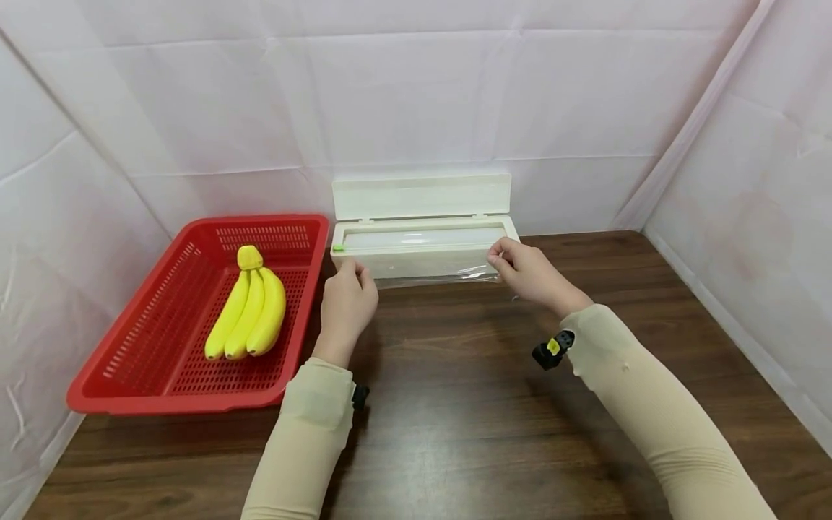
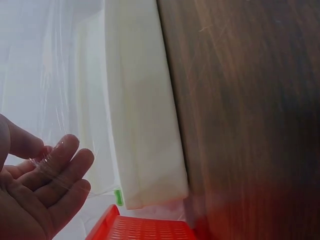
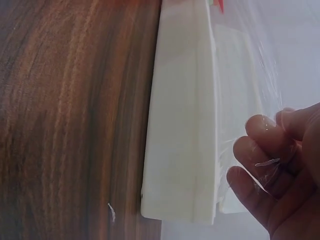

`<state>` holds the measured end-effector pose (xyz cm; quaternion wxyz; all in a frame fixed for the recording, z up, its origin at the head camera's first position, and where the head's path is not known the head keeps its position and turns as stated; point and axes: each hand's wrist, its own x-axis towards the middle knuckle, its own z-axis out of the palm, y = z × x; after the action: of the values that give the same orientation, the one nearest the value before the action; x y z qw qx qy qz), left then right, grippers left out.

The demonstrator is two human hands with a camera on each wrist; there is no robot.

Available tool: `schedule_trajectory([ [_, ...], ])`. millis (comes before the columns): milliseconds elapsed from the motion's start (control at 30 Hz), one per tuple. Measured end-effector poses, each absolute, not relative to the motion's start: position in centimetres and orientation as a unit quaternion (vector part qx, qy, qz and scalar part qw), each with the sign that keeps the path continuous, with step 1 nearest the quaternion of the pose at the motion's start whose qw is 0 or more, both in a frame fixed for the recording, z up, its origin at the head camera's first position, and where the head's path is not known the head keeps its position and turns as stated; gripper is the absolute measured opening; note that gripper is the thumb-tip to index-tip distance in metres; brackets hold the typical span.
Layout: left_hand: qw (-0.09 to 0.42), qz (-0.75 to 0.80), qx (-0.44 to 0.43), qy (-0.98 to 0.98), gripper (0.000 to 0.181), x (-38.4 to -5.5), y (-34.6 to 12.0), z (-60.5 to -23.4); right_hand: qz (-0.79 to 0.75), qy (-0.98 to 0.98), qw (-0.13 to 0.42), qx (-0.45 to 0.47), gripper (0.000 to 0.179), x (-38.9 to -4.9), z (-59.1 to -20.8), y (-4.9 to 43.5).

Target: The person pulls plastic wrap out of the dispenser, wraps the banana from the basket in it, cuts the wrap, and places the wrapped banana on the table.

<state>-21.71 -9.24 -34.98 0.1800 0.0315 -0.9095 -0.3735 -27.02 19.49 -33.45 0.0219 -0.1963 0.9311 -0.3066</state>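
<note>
A white cling film dispenser box point(image 1: 422, 261) stands at the back of the table with its lid point(image 1: 422, 198) raised. Inside lies a film roll point(image 1: 425, 237), and a small green slider point(image 1: 339, 248) sits at the box's left end. Clear cling film point(image 1: 477, 274) stretches from the box between both hands. My left hand point(image 1: 349, 300) pinches one corner of the film between thumb and index finger, near the left end. At the right end, my right hand point(image 1: 534, 272) pinches the other corner; its remaining fingers point(image 3: 250, 187) are bent behind the transparent sheet.
To the left is a red plastic basket point(image 1: 312, 310) holding a bunch of yellow bananas point(image 1: 250, 310). The brown wooden table point(image 1: 442, 412) extends in front of the box. White cloth walls point(image 1: 416, 101) enclose the back and sides. A white scrap point(image 3: 111, 212) lies on the table.
</note>
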Motion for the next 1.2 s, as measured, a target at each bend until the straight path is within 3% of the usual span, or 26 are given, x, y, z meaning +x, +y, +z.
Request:
schedule_trajectory([
  [1200,0.174,-0.363,0.030,-0.915,0.018,-20.1,-9.5,-37.1,-0.294,0.934,-0.008,-0.200,0.016,-24.9,-35.6,19.5],
])
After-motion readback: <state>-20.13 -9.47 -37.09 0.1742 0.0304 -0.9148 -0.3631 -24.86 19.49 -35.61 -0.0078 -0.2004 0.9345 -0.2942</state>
